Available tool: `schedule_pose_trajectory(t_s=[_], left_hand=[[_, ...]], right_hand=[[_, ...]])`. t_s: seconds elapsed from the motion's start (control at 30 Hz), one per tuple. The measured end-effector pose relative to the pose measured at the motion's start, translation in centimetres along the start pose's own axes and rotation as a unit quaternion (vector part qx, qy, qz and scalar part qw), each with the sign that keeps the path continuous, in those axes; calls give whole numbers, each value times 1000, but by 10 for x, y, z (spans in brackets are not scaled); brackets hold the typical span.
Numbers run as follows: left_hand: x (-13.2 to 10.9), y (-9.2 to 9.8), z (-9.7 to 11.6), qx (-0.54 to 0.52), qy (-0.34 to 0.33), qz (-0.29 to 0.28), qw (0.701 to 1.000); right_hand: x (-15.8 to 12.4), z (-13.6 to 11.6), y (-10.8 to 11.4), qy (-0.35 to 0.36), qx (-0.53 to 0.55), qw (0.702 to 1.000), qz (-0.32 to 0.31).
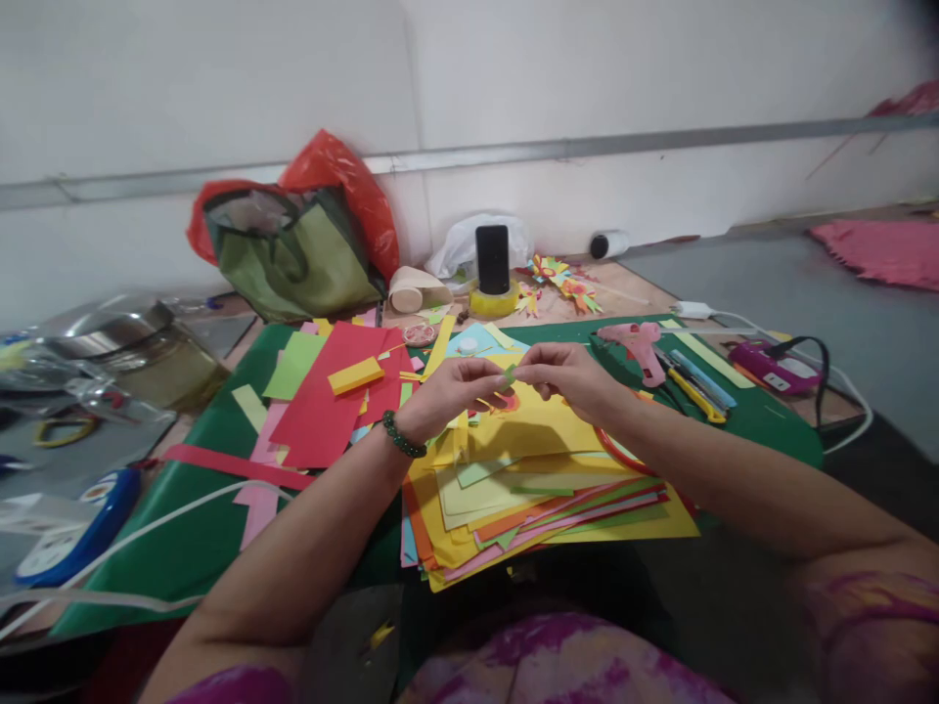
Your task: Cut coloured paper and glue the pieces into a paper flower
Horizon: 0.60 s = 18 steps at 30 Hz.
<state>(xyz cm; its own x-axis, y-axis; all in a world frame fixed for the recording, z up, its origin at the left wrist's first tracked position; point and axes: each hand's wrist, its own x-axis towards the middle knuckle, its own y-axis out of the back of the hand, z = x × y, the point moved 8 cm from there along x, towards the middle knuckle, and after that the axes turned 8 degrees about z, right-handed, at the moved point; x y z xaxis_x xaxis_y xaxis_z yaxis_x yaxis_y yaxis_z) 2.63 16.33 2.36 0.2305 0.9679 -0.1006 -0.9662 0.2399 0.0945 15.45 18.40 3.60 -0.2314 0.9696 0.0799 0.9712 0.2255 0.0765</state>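
Both my hands meet above a stack of coloured paper (543,430), pinching a small piece of green paper (509,375) between them. My left hand (466,389), with a dark green bead bracelet (403,435) at the wrist, closes thumb and finger on the piece's left side. From the other side my right hand (561,374) grips it the same way. Just beneath the fingers, a small orange and red paper shape shows against a yellow sheet; my hands hide part of it. Yellow, green, pink and orange sheets lie layered below.
Left of the stack lie red sheets (334,396) and a yellow paper block (356,375). A pink glue gun (637,350) and a yellow cutter knife (696,394) lie at the right. Behind stand a phone (492,259) on a yellow tape roll (493,301) and a green bag (293,259).
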Motion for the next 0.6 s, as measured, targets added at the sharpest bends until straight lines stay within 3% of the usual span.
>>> schedule_pose_trajectory(t_s=[0.2, 0.33, 0.43, 0.53, 0.6], left_hand=[[1, -2, -4, 10, 14, 6, 1000], [3, 3, -6, 8, 16, 26, 1000], [6, 13, -4, -27, 14, 66, 997], [8, 21, -3, -60, 14, 96, 993], [8, 22, -3, -70, 18, 104, 992]], right_hand=[[1, 4, 1, 22, -41, 999, 6], [-8, -8, 9, 87, -194, 977, -12], [-23, -14, 35, 114, -424, 898, 14], [-42, 6, 70, 37, -625, 780, 0], [-55, 23, 88, -3, -685, 729, -18]])
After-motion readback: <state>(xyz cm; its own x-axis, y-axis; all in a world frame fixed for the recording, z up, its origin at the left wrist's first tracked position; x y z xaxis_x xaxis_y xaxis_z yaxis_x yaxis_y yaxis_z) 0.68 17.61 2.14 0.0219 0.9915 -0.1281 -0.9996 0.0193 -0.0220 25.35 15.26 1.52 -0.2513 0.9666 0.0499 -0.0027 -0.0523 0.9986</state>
